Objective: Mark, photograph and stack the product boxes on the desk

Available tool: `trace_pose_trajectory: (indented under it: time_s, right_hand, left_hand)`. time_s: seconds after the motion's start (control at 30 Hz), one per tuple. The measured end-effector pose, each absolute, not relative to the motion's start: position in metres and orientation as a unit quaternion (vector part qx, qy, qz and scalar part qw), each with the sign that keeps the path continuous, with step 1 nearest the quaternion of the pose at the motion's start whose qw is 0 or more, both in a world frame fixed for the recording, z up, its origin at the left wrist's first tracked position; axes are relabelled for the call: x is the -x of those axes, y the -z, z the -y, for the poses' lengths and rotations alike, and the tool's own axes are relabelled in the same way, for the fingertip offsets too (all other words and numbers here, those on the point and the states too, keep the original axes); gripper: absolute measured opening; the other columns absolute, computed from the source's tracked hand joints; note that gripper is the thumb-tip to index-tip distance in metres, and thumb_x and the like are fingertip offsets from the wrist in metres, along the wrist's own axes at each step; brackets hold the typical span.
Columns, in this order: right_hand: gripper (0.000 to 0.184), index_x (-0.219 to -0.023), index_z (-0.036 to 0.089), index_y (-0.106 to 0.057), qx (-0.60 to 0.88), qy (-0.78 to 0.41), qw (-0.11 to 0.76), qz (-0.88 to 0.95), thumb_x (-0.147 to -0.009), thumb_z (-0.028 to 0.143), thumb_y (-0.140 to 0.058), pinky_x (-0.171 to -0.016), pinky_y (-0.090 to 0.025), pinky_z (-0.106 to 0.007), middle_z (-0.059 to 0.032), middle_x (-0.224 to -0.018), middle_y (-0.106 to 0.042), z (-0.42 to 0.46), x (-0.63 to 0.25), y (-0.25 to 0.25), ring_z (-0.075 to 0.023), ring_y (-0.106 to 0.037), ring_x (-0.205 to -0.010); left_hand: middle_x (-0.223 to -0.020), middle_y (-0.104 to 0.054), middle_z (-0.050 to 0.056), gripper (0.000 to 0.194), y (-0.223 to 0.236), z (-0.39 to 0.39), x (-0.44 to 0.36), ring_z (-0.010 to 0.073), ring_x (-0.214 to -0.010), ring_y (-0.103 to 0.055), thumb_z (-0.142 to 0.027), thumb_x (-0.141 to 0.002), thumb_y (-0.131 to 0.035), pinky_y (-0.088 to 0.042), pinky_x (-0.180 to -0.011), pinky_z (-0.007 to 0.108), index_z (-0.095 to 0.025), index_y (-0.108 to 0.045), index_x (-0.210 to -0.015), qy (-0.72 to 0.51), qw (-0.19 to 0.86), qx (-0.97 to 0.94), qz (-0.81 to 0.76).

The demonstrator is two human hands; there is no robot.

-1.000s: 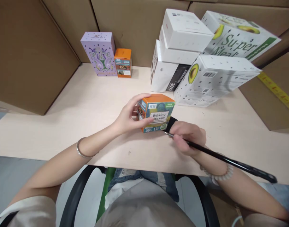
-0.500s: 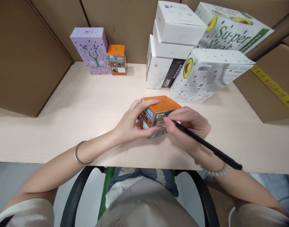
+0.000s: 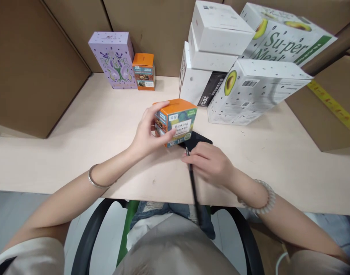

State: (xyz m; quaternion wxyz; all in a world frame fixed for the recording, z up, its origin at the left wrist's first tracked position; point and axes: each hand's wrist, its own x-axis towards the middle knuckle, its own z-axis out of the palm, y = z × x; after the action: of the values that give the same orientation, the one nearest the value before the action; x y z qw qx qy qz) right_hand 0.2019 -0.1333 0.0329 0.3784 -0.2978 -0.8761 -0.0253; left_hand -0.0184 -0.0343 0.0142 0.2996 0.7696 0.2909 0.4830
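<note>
My left hand (image 3: 146,133) grips a small orange-topped carton (image 3: 183,114) by its left side, thumb across the lower front and fingers along the top edge. The carton is tilted, its printed front turned partly toward my right hand. In my right hand (image 3: 213,164) a black pen (image 3: 193,183) is pinched between the fingers. Its metal tip points up, just below the carton and apart from it, while the blurred far end hangs down past the table edge. Behind the carton and right hand lies a flat black object (image 3: 202,139), partly hidden, perhaps a phone.
A purple box (image 3: 113,61) and another orange carton (image 3: 144,72) stand at the back left. White boxes (image 3: 221,40) are stacked at the back, beside white avocado-print boxes (image 3: 258,93). Large brown cardboard boxes (image 3: 28,68) flank the table (image 3: 106,118).
The carton has moved up and left in my left hand. My right hand has drawn away from its front, and the pen has swung to point tip upward. The flat black object has come into view.
</note>
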Motion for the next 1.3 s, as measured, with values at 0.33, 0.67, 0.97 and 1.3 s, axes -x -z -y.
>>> trace_pose_trajectory:
  time_s: [0.33,0.67,0.97,1.3]
  right_hand:
    - [0.022,-0.115,0.018,-0.076,0.364,0.047,0.141,0.92,-0.105,0.03,-0.06,-0.069,-0.031,-0.034,-0.0032,-0.083,-0.064,0.138,-0.203,-0.027,-0.0184,-0.053,-0.076]
    - [0.047,-0.133,0.019,-0.068,0.484,0.016,0.217,0.847,-0.103,0.054,-0.056,-0.086,-0.041,-0.042,-0.0114,-0.108,-0.07,0.128,-0.212,-0.024,-0.0276,-0.062,-0.098]
    - [0.063,-0.119,0.019,-0.071,0.636,-0.111,0.185,0.741,-0.071,0.057,-0.083,-0.097,-0.053,-0.056,-0.0138,-0.109,-0.065,0.101,-0.223,-0.017,-0.0383,-0.064,-0.109]
    - [0.077,-0.127,0.023,-0.052,0.659,-0.08,0.369,0.65,-0.063,0.053,-0.085,-0.081,-0.062,-0.053,-0.0119,-0.118,-0.069,0.117,-0.223,-0.029,-0.035,-0.071,-0.102]
  left_hand:
    - [-0.142,-0.059,0.007,0.07,-0.005,0.01,0.027,0.018,-0.096,-0.072,-0.055,-0.086,-0.079,-0.064,-0.075,0.029,-0.037,-0.047,-0.145,-0.506,0.313,-0.749,-0.292]
    - [-0.144,-0.058,0.006,0.07,-0.001,0.003,0.031,0.0206,-0.102,-0.073,-0.06,-0.088,-0.076,-0.066,-0.08,0.034,-0.04,-0.044,-0.147,-0.504,0.306,-0.748,-0.304]
    - [-0.155,-0.05,0.007,0.071,-0.002,-0.006,0.039,0.0277,-0.124,-0.067,-0.064,-0.09,-0.072,-0.064,-0.094,0.04,-0.04,-0.039,-0.148,-0.504,0.273,-0.758,-0.311]
    - [-0.153,-0.049,0.006,0.072,0.002,-0.012,0.041,0.0276,-0.127,-0.066,-0.063,-0.088,-0.076,-0.063,-0.098,0.042,-0.041,-0.041,-0.146,-0.548,0.265,-0.726,-0.319]
